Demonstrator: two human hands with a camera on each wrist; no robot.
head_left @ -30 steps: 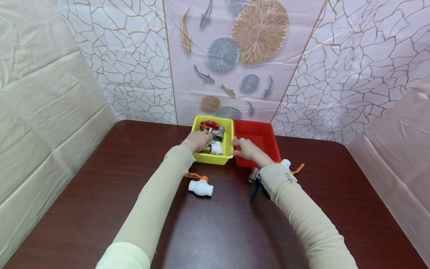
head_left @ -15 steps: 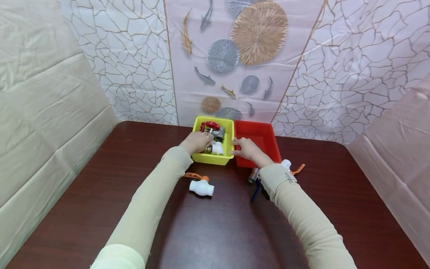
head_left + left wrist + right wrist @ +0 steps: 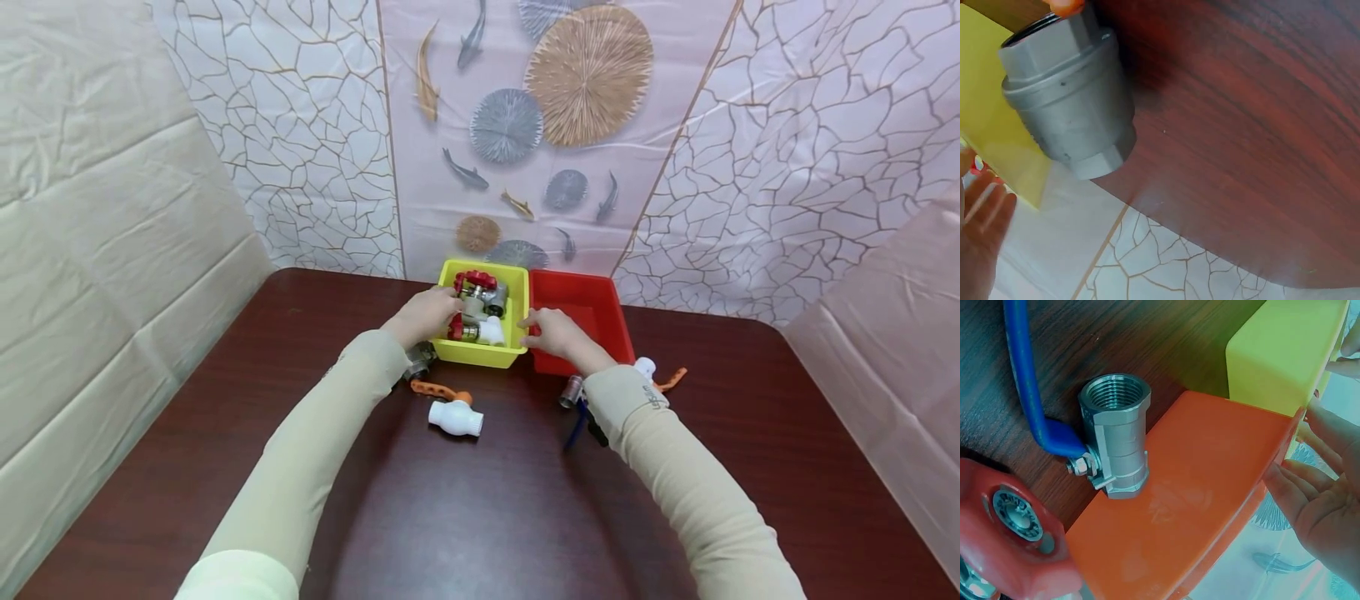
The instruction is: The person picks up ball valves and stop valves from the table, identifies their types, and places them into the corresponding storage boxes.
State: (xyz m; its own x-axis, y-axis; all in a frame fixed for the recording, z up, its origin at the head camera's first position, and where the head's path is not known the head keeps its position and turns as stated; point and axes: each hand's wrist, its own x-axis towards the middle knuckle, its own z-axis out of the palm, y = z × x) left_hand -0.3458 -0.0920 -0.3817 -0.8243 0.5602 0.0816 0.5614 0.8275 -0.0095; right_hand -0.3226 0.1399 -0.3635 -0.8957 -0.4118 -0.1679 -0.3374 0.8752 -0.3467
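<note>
My left hand (image 3: 426, 315) hovers at the near left rim of the yellow bin (image 3: 480, 357), fingers extended with nothing in them. In the left wrist view its fingers (image 3: 988, 209) lie loosely spread beside the bin. Inside are a valve with a red handwheel (image 3: 475, 279), a grey metal fitting (image 3: 495, 300), a white fitting (image 3: 491, 332) and a red-handled part (image 3: 455, 327). My right hand (image 3: 561, 335) rests its relaxed fingertips at the rims where the yellow and red bins meet. The red bin (image 3: 618, 321) shows a bare floor.
A metal cylindrical valve (image 3: 1072, 94) stands left of the yellow bin. In front lies a white ball valve (image 3: 456, 418) with an orange handle (image 3: 433, 389). Near the red bin are a metal ball valve (image 3: 1116, 434) with a blue lever (image 3: 1025, 375), another orange-handled valve (image 3: 670, 381) and a red handwheel (image 3: 1016, 531).
My left hand has drawn back leftward out of the yellow bin, uncovering the valve and red-handled part there. The right hand stays at the bin rims.
</note>
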